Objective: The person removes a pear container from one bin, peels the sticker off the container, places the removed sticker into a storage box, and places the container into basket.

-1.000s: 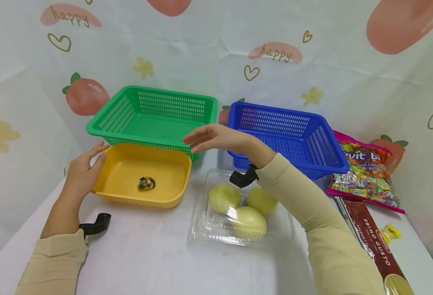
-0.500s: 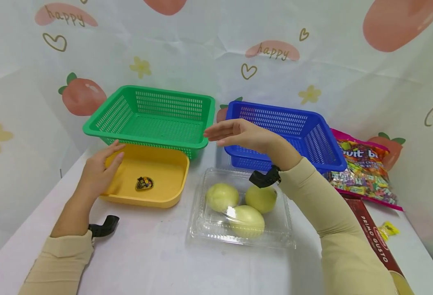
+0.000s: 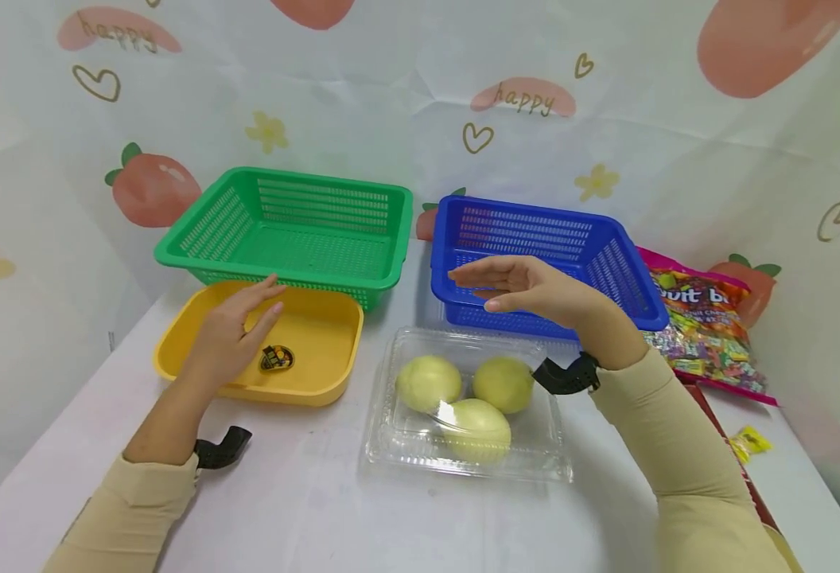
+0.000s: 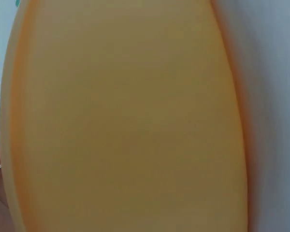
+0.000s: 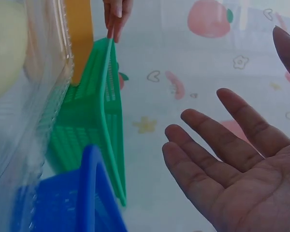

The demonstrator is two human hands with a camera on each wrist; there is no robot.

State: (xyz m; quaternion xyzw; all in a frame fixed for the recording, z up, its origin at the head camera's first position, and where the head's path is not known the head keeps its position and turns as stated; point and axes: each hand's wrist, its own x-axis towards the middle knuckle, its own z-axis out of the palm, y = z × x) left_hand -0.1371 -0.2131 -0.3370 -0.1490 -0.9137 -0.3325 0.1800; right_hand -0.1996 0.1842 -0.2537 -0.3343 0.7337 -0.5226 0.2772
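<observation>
My left hand (image 3: 228, 338) hovers over the left part of a yellow tub (image 3: 323, 326), fingers spread and holding nothing. A small dark badge-like sticker (image 3: 277, 358) shows on the tub's floor. In the left wrist view, the tub's outer wall (image 4: 135, 111) fills most of the picture. My right hand (image 3: 538, 290) hangs above the front of a blue basket (image 3: 456, 239), fingers extended. The right wrist view shows that palm (image 5: 261, 193) holding nothing. Below it lies a clear plastic clamshell box (image 3: 394, 450), closed over three pale yellow-green round fruits (image 3: 477, 430).
A green basket (image 3: 320, 278) stands behind the tub, left of the blue one. A bag of fruit chews (image 3: 706, 326) leans at the right, near a small yellow wrapped candy (image 3: 749, 442). My right sleeve mostly covers a dark red spaghetti pack (image 3: 706, 410). A printed cloth hangs behind.
Both hands have moved right: the left from the tub's left rim to over its inside, the right from beside the green basket to the blue one. The view shifts slightly; containers stay put.
</observation>
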